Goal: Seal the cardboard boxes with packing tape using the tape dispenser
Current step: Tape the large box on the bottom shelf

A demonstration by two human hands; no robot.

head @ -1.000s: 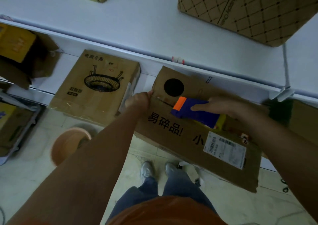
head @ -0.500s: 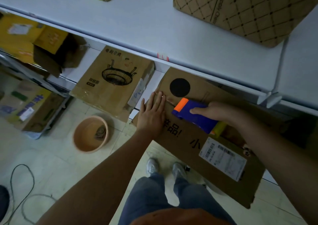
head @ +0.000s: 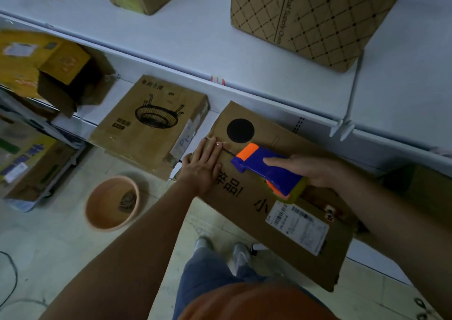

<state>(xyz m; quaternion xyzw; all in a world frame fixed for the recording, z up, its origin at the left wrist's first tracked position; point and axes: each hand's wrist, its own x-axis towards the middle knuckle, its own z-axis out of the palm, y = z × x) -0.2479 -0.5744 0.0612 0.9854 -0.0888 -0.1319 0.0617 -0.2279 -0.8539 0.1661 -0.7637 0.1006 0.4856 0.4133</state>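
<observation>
The long cardboard box (head: 281, 197) lies across the centre and lower right of the frame, half on the lower shelf and overhanging the floor. Its long axis runs from the black-dot end at centre down toward the lower right corner, and the flap seam follows that same line.

The left hand (head: 204, 165) lies flat with straight fingers on the box's upper-left end, fingertips touching the glinting start of the tape at the seam. The right hand (head: 310, 170) is wrapped round the blue and orange tape dispenser (head: 266, 170), forefinger stretched along its top. The dispenser sits on the seam just to the right of the left hand, its orange nose pointing up-left toward the black dot, its roll end toward the lower right. So its long axis lines up with the seam.

Most of the seam lies behind the dispenser, toward the white shipping label (head: 297, 226) at lower right. The coming pull would likely run that way, along the box's length, with the right hand doing the travel and the left pinning the tape's start. The box overhangs, so pressing hard near its free end might tip it.
</observation>
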